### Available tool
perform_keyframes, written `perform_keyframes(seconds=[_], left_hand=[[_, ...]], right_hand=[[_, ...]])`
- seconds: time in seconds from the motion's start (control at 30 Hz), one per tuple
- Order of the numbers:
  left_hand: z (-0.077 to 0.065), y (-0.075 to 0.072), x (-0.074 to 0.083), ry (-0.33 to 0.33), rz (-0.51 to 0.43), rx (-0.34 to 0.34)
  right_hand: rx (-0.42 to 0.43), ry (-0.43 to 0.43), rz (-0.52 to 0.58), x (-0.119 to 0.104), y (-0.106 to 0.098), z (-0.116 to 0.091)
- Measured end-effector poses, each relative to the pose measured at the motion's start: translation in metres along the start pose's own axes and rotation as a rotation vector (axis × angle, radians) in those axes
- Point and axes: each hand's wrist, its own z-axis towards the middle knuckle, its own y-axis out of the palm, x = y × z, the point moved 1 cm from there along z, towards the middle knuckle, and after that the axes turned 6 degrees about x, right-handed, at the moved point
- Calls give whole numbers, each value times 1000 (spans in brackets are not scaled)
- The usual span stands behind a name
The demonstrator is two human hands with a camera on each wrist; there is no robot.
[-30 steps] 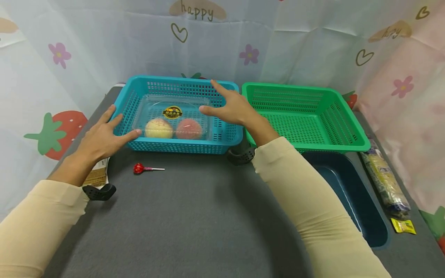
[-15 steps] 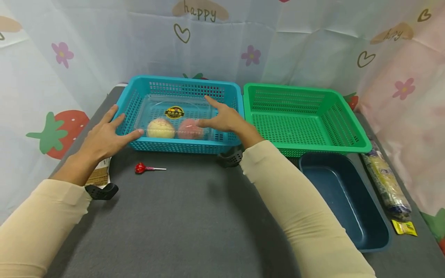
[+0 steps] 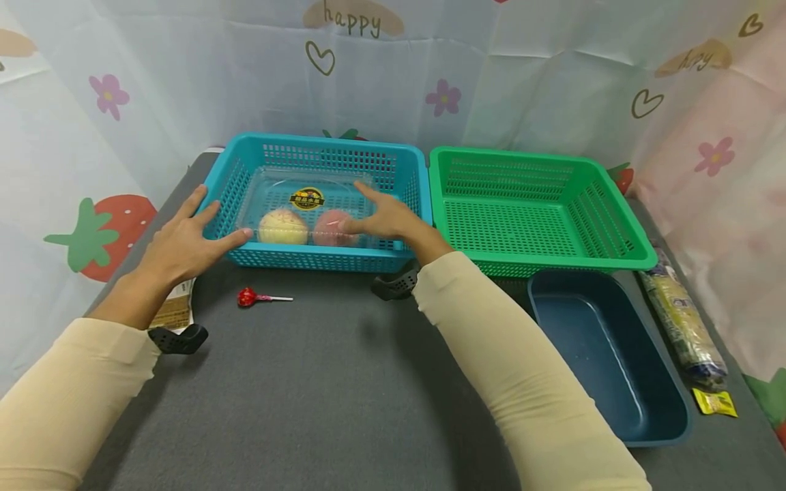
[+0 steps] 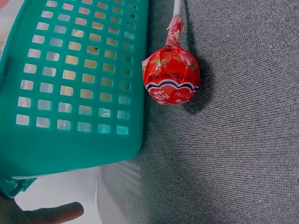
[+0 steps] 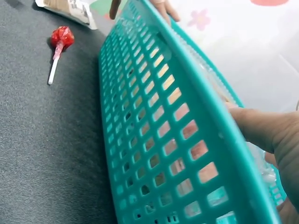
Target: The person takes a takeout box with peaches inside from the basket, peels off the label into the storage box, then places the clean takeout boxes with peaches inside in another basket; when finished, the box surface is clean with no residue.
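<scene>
A blue perforated basket [image 3: 319, 254] holds a clear plastic box [image 3: 264, 187] with a dark label. Through it I see a pale yellow round item [image 3: 281, 225] and a pink round item [image 3: 327, 225]. My left hand [image 3: 178, 245], fingers spread, is at the basket's left end; one straight finger [image 4: 60, 213] shows beyond it in the left wrist view. Over the box's right end reaches my right hand [image 3: 393, 217], thumb across the pink item and index finger extended toward the far corner. A red-wrapped lollipop [image 3: 247, 297] lies in front of the basket.
To the right stands a green basket [image 3: 546, 261], beside the blue one. In front of it sits a dark blue tub [image 3: 666, 382]. A long plastic-wrapped package [image 3: 681, 320] and a yellow packet [image 3: 714, 402] lie along the right edge. Another packet [image 3: 174, 310] is partly under my left arm.
My right hand has moved left and lower, from above the basket's right side onto the right end of the plastic box. The left hand stays at the basket's left end.
</scene>
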Motion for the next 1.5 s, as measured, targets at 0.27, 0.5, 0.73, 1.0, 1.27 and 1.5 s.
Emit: perform_keyframes(seconds=[0.27, 0.5, 0.73, 1.0, 1.27, 1.5], left_hand=[[0, -1, 0, 0, 7, -2], [1, 0, -1, -11, 8, -15], [2, 2, -2, -15, 4, -18], [4, 1, -3, -9, 5, -4], [2, 1, -2, -16, -1, -4], [3, 2, -2, -18, 1, -1]], right_hand=[[-18, 60, 26, 0, 5, 3], [-8, 70, 75, 0, 6, 1], [44, 96, 352, 3, 3, -3], [174, 68, 699, 5, -1, -7], [314, 13, 785, 5, -6, -18], [363, -4, 944, 5, -21, -31]])
